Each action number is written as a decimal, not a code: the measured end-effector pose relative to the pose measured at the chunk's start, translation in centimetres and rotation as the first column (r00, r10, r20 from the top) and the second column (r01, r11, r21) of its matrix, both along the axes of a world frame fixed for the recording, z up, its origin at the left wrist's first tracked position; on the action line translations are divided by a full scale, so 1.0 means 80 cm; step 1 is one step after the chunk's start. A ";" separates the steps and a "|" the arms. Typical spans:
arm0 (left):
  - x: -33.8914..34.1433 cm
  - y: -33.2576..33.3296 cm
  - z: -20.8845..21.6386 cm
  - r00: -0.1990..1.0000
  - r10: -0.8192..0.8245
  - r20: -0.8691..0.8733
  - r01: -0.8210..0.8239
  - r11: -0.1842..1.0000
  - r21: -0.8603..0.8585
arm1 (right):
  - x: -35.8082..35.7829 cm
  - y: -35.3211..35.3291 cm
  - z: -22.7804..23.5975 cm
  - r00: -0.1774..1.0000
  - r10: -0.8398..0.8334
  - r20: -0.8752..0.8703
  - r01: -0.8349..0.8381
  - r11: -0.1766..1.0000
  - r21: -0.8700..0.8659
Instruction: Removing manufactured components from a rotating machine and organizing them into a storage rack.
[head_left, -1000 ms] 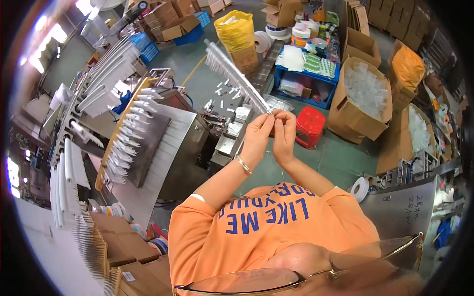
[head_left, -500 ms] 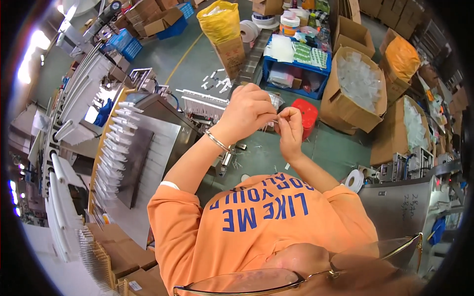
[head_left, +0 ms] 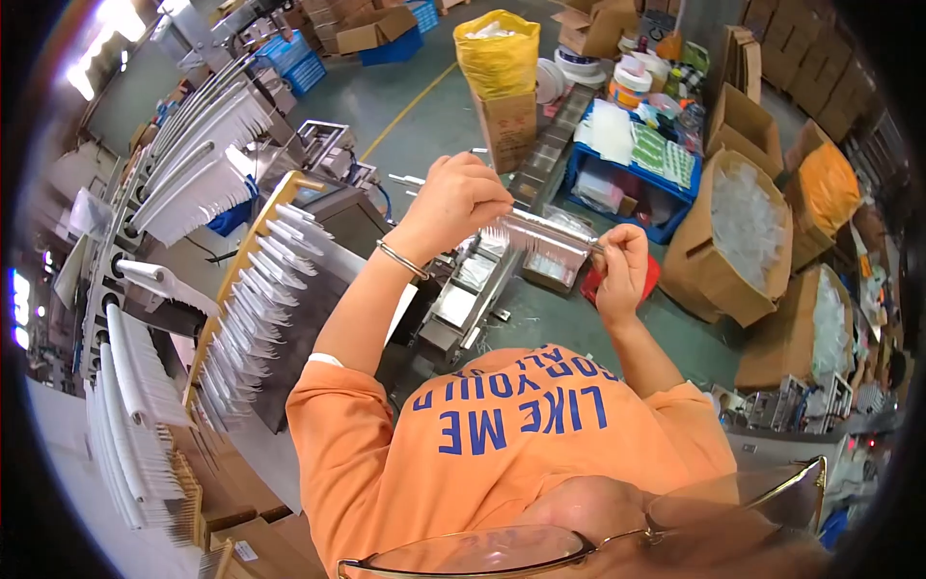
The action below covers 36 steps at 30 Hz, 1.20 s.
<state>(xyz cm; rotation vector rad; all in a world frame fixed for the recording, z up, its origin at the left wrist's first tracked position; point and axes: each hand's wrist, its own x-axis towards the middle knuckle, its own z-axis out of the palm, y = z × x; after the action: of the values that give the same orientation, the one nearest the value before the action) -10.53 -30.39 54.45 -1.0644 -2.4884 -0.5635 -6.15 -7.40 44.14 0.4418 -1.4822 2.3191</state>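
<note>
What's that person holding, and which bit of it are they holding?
A thin bristly strip. The right grip pinches it near its right end; the left grip holds it farther left, but fingers hide the exact spot.

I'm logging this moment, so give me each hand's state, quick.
Left hand: closed, holding the fringed strip.
Right hand: closed, pinching the same strip near its right end.

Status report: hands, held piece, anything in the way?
Left hand pinching bristled strip. Right hand gripping its right end. No obstruction seen; red stool partly hidden behind right hand.
</note>
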 end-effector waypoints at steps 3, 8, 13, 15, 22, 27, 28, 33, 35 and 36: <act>-0.016 -0.016 0.002 0.970 0.015 -0.244 0.063 0.949 0.308 | -0.021 -0.008 0.002 0.999 0.032 0.016 -0.032 0.999 -0.034; -0.036 -0.067 -0.003 0.785 0.475 -0.399 -0.302 0.855 0.422 | -0.070 -0.003 0.013 0.998 0.059 -0.021 -0.061 0.996 -0.069; -0.067 -0.100 -0.031 0.808 0.533 0.252 -0.578 0.629 0.521 | -0.148 0.001 0.022 0.990 0.138 -0.028 -0.140 0.986 -0.092; -0.077 -0.094 -0.037 0.820 0.263 0.508 -0.567 0.490 0.662 | -0.193 0.010 0.027 0.992 0.123 -0.008 -0.123 0.985 -0.118; -0.156 -0.089 -0.080 0.838 0.374 0.398 -0.521 0.329 0.787 | -0.370 -0.011 0.036 0.985 0.166 0.055 -0.168 0.985 0.029; -0.199 -0.088 -0.055 0.804 0.397 0.442 -0.547 0.202 0.812 | -0.454 -0.033 0.043 0.896 0.443 0.037 -0.444 0.896 0.022; -0.208 -0.091 -0.053 0.798 0.403 0.449 -0.546 0.166 0.821 | -0.467 -0.040 0.043 0.888 0.459 0.043 -0.460 0.887 0.033; -0.235 -0.102 -0.053 0.755 0.467 0.460 -0.555 0.082 0.828 | -0.531 -0.073 0.049 0.840 0.541 0.040 -0.542 0.840 0.023; -0.245 -0.103 -0.053 0.716 0.522 0.464 -0.571 0.056 0.819 | -0.555 -0.086 0.045 0.829 0.554 0.073 -0.555 0.832 -0.009; -0.247 -0.102 -0.050 0.697 0.543 0.468 -0.584 0.051 0.810 | -0.564 -0.092 0.047 0.817 0.574 0.054 -0.574 0.819 -0.022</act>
<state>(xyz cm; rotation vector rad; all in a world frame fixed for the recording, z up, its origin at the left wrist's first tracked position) -30.26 -38.56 50.41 0.4521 -1.7036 -1.4635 -51.30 -14.78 47.90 0.9433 -1.5210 2.8071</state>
